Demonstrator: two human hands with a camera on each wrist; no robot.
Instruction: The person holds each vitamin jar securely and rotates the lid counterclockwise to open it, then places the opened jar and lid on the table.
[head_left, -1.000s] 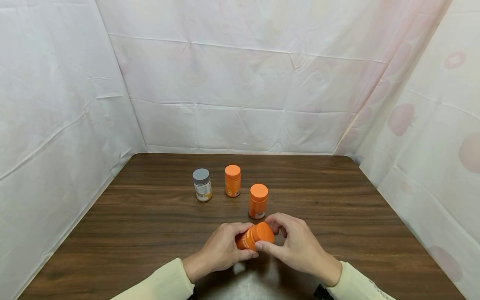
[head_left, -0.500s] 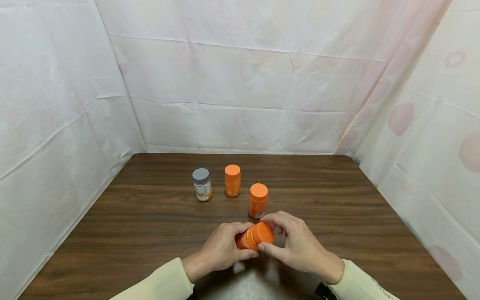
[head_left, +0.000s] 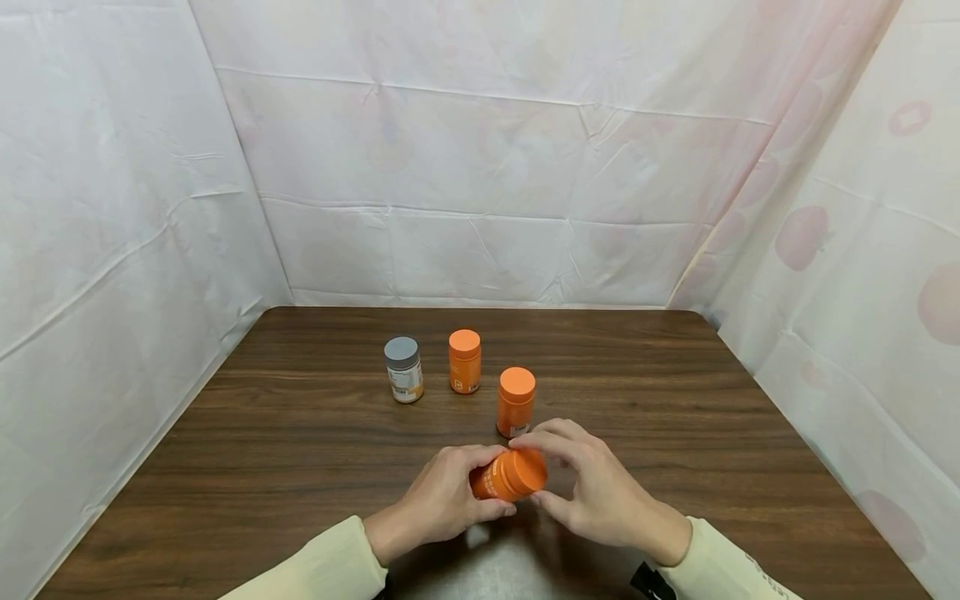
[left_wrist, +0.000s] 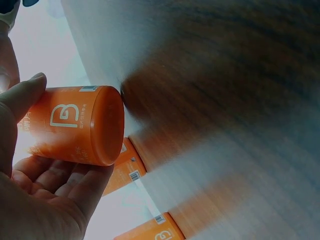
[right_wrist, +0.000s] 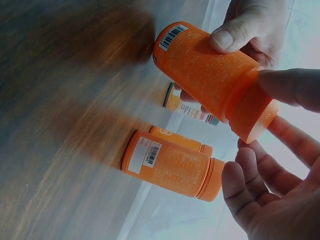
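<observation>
In the head view my left hand (head_left: 444, 493) grips the body of an orange pill bottle (head_left: 491, 481), which is tilted with its cap to the right. The left wrist view shows the bottle's rounded base (left_wrist: 109, 125) just off the wood, thumb above and fingers below. My right hand (head_left: 600, 487) has its thumb and index finger on opposite sides of the orange cap (right_wrist: 252, 117), pinching it; the other fingers are loosely bent. A second orange bottle (head_left: 516, 404) stands upright just beyond the right fingertips, apart from them.
Another orange bottle (head_left: 465, 362) stands farther back, beside a white bottle with a grey lid (head_left: 405, 371). All stand on a dark wood table (head_left: 285, 433). Pale sheets (head_left: 480, 167) hang around its back and sides.
My right index finger has slid left over the cap's far edge, and the thumb has shifted right along its near side. The left hand and the standing bottles stay put.
</observation>
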